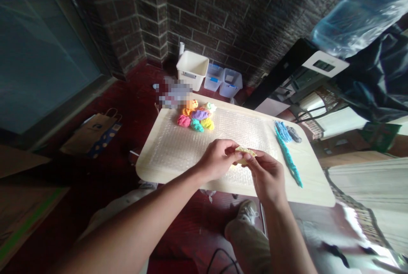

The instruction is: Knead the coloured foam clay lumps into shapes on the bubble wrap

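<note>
Between my two hands, above the front part of the table, is a pale yellow piece of modelling clay point(245, 151). My left hand point(221, 155) pinches its left end with thumb and fingers. On the other end, my right hand point(266, 172) grips it the same way, thumb on top. Bubble wrap point(172, 146) lies flat beneath them on the light wooden table point(314, 186). Beyond my hands sits a cluster of clay lumps, among them a pink lump point(184, 121), a purple lump point(200, 115), a teal lump point(196, 125) and a yellow lump point(207, 124).
At the table's right lie a long teal clay roll point(289, 159), a blue clay lump point(282, 131) and a grey one point(293, 134). A white bin point(192, 69) and two clear tubs point(230, 83) stand behind the table. Left on the floor is a paper bag point(92, 131).
</note>
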Demonstrator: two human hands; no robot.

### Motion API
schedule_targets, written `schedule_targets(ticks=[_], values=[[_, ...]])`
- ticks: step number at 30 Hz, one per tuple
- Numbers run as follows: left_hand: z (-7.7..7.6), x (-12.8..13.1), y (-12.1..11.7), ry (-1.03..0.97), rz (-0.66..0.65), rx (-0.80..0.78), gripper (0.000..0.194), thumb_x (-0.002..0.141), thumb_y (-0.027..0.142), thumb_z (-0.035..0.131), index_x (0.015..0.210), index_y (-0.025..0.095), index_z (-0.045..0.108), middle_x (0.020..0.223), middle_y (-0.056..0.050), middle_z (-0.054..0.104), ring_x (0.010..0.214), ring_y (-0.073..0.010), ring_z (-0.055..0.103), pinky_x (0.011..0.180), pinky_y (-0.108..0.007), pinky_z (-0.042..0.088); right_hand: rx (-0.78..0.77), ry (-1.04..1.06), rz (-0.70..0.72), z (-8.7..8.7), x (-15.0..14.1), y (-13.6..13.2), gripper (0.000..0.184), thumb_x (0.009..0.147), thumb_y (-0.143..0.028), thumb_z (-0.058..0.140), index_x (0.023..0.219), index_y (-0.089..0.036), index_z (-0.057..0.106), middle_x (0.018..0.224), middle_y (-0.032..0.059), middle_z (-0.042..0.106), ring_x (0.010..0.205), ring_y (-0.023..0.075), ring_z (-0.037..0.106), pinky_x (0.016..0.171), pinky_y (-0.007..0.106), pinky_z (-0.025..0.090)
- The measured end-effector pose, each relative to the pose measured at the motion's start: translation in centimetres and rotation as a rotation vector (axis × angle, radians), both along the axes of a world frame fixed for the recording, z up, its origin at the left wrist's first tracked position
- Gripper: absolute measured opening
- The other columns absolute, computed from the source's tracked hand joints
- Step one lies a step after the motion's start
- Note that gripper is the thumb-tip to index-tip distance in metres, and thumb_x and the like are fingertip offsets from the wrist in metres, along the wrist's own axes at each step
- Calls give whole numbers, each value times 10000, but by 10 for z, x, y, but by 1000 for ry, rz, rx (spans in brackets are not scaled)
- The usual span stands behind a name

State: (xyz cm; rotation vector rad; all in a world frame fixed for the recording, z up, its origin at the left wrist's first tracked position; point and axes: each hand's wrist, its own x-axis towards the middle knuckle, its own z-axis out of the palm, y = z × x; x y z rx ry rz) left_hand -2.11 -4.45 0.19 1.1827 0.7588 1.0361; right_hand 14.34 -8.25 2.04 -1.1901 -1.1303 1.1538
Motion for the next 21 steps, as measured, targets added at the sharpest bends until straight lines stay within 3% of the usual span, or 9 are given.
schedule_targets(ticks=[3, 9, 15, 19, 21], values=[[0, 2, 0, -56, 18, -65, 239, 868, 365, 762, 841, 141, 682, 809, -63, 717, 755, -185, 713, 708, -324, 599, -33, -22, 32, -1, 5, 0, 227, 837, -335, 912, 1020, -227, 832, 975, 68, 836, 806, 211, 764, 762, 368, 622], [-3, 3, -1, -76, -13, -70, 257, 870, 368, 793, 945, 135, 713, 861, -94, 764, 772, -190, 741, 733, -339, 610, -29, -9, -10, 2, 8, -1, 190, 765, -295, 960, 879, -226, 825, 834, 43, 819, 700, 202, 748, 678, 356, 629], [-2, 0, 1, -98, -6, -97, 284, 831, 383, 827, 853, 118, 730, 811, -91, 762, 730, -174, 728, 714, -317, 593, -70, -39, 118, 8, 6, -1, 228, 834, -336, 910, 1027, -235, 845, 980, 73, 838, 862, 233, 780, 812, 387, 631], [0, -1, 0, -41, -10, -87, 266, 865, 377, 795, 824, 125, 719, 777, -88, 756, 702, -165, 718, 682, -293, 571, -48, -103, 103, 8, 9, -1, 176, 817, -347, 919, 897, -209, 844, 825, 64, 815, 757, 216, 752, 722, 356, 613], [1, 0, 0, -78, 16, -96, 284, 874, 405, 785, 900, 129, 718, 816, -88, 761, 707, -171, 722, 681, -305, 581, -52, -108, 88, 8, 10, -1, 185, 807, -349, 927, 882, -207, 836, 794, 56, 806, 725, 208, 743, 709, 351, 613]])
